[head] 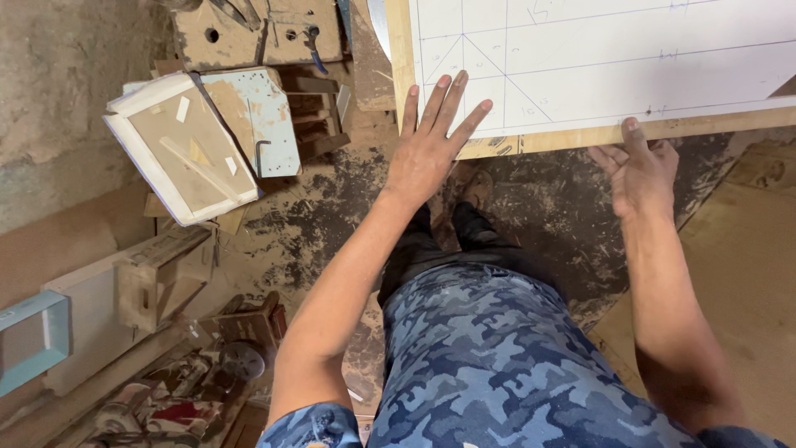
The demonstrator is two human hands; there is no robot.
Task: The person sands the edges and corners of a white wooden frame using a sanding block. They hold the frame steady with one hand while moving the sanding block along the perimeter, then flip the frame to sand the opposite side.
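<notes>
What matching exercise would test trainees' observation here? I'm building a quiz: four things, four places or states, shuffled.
1. left hand
2. right hand
3. white-framed panel
4. light blue frame

A. gripping the white board's near edge, thumb on top
B. far left, low in view
C. flat, fingers spread, on the board's corner
D. tilted on the scrap pile, upper left

Pairs: 1-C, 2-A, 3-D, 4-B

You see soft, even light, brightest on the white lined panel (597, 58) at the upper right. The sawdust-strewn dark floor (539, 207) at centre stays dim. Everything looks sharp, with slight stretching at the frame's edges.
</notes>
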